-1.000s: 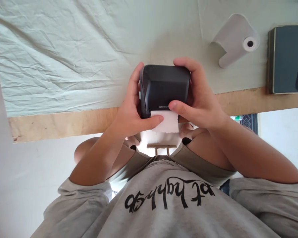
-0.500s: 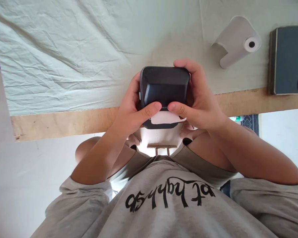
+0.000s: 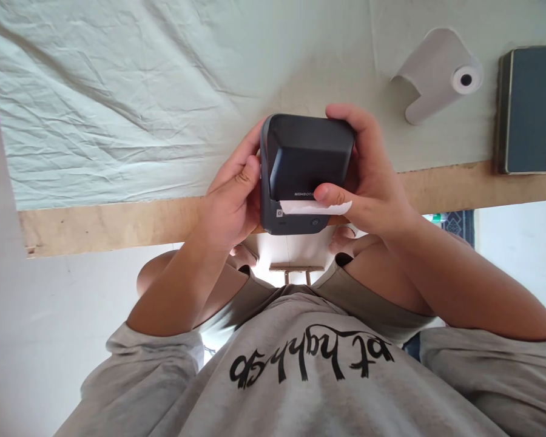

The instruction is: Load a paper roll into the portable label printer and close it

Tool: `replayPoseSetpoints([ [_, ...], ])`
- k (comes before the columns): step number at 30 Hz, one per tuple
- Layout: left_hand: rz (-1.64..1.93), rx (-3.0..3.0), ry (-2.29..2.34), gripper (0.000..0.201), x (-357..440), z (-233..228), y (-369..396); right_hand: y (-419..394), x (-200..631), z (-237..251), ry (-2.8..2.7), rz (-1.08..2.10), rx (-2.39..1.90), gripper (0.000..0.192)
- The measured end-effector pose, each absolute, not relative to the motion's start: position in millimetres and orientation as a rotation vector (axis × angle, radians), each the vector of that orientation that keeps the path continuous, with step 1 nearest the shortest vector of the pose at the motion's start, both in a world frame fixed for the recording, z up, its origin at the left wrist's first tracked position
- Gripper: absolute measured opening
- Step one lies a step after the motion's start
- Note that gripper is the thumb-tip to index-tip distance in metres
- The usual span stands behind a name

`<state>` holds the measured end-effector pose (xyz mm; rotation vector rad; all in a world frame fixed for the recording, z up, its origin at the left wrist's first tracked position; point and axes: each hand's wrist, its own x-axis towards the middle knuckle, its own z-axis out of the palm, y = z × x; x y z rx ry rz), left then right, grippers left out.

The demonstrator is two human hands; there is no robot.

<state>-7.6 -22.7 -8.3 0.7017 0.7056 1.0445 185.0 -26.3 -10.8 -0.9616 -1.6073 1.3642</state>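
Right hand (image 3: 373, 182) wrapped round printer (image 3: 307, 170), thumb pinning paper strip (image 3: 316, 207) at slot. Left hand (image 3: 230, 203) cupping printer's side, above tabletop (image 3: 118, 224) edge. Strip could tear crooked if tugged sideways; printer could drop from loose left-side hold.

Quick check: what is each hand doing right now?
Left hand: closed on the left side of the black printer.
Right hand: closed on the printer's right side, thumb on the paper strip.
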Motion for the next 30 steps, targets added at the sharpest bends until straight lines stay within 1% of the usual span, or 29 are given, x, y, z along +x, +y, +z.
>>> replayPoseSetpoints([
  [6, 1.056, 0.726, 0.775, 0.03, -5, -7, -24, -26, 187, -12, -1.691, 1.351, -1.001, 0.075],
  [11, 1.083, 0.683, 0.746, 0.026, -4, -3, -22, -24, 187, -4, -1.81, 1.381, -0.903, 0.095],
  [13, 1.097, 0.668, 0.733, 0.024, -2, -1, -22, -23, 189, 0, -1.849, 1.366, -0.948, 0.096],
  [14, 1.114, 0.66, 0.728, 0.024, -1, 0, -22, -23, 191, 1, -1.876, 1.303, -0.999, 0.094],
  [16, 1.147, 0.669, 0.726, 0.026, 1, 0, -23, -23, 194, 4, -1.917, 1.039, -1.132, 0.092],
  [18, 1.141, 0.729, 0.744, 0.026, 2, 0, -24, -25, 196, 7, -1.885, 0.742, -1.229, 0.083],
  [19, 1.119, 0.772, 0.762, 0.024, 1, -1, -24, -27, 196, 8, -1.831, 0.631, -1.243, 0.073],
  [21, 1.06, 0.844, 0.804, 0.025, -1, -1, -25, -30, 194, 11, -1.699, 0.544, -1.26, 0.048],
  [22, 1.032, 0.863, 0.821, 0.027, -1, -1, -25, -32, 192, 12, -1.641, 0.524, -1.255, 0.04],
  [27, 0.937, 0.909, 0.841, 0.041, -4, 5, -25, -31, 183, 19, -1.496, 0.433, -1.212, 0.026],
  [30, 0.919, 0.929, 0.831, 0.042, -5, 7, -25, -29, 182, 23, -1.6, 0.386, -1.293, 0.018],
])
